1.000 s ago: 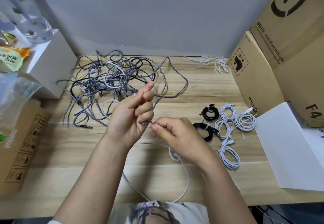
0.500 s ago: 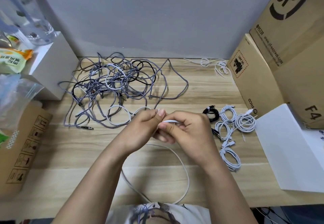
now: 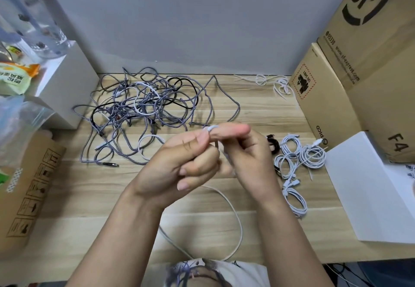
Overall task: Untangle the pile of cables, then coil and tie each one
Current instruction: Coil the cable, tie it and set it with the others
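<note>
Head view: a wooden table (image 3: 258, 116) with big cardboard boxes (image 3: 359, 73) up the right side and a messy cable pile (image 3: 143, 111) in the upper left middle of the frame. Dead centre, the left hand (image 3: 177, 167) and right hand (image 3: 249, 158) meet, both pinched shut on a white cable (image 3: 235, 215) that loops down to the bottom edge. Small finished coils (image 3: 296, 163) sit just right of the hands.

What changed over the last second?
The left hand and right hand closed together and rose, wrapping the white cable around the right fingers. Both keep hold of it. The tangled pile and the coiled cables stayed put.
</note>
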A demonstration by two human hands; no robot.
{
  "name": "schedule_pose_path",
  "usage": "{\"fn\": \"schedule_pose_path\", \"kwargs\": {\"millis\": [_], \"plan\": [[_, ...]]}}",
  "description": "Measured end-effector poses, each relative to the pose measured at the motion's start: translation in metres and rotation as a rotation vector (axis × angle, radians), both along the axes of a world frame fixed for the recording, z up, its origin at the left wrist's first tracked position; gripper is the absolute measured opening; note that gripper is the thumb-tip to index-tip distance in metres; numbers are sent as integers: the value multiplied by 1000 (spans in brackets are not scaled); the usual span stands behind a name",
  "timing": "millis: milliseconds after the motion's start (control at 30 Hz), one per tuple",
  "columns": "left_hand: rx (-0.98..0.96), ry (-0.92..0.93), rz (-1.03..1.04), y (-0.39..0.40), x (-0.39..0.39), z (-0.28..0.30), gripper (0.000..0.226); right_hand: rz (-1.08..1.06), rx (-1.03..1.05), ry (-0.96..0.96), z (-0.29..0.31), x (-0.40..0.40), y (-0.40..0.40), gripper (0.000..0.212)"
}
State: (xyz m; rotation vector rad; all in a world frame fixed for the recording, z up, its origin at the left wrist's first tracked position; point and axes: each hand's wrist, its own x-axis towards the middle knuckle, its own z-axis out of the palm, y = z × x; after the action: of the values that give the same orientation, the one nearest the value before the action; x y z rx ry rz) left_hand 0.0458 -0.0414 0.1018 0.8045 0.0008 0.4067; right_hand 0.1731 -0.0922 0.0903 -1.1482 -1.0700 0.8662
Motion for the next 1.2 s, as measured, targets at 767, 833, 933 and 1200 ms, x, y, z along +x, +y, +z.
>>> {"fn": "schedule_pose_path", "kwargs": {"millis": [767, 833, 933, 1200], "plan": [[780, 822, 464, 0, 13, 8, 51, -119, -328, -778, -2, -3, -18, 15], [979, 942, 508, -3, 15, 6, 56, -147, -325, -861, -1, 0, -18, 10], [1175, 1170, 455, -2, 17, 3, 38, -146, -306, -1006, 2, 2, -18, 21], [1113, 1156, 240, 8, 7, 1, 38, -125, -302, -1074, -5, 16, -13, 25]]}}
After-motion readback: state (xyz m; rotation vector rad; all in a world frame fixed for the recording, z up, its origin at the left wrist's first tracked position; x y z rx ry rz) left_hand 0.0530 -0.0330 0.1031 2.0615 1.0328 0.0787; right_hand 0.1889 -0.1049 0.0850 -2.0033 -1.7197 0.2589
